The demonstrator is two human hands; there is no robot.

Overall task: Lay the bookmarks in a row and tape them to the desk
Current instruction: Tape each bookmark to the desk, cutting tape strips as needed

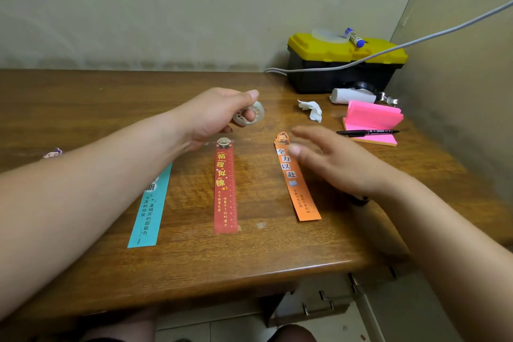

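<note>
Left hand, in the upper middle of the frame, has its fingers curled round a roll of clear tape, with one finger through the core and the thumb on top, holding it above the desk. My right hand is open, fingers spread and blurred. It is over the top end of the orange bookmark, but I cannot tell whether it touches it.

Three bookmarks lie side by side across the middle of the frame, well apart. The teal bookmark is on the left with its top hidden under my left forearm, the red bookmark is in the centre, and the orange one is on the right, tilted slightly. A clear strip of tape crosses the red one's top. A small scrap of tape sits on the wood between the lower ends of the red and orange ones.

At upper right I see a black and yellow toolbox, a crumpled tissue, a pink pad of notes and a black pen lying across the pad.
</note>
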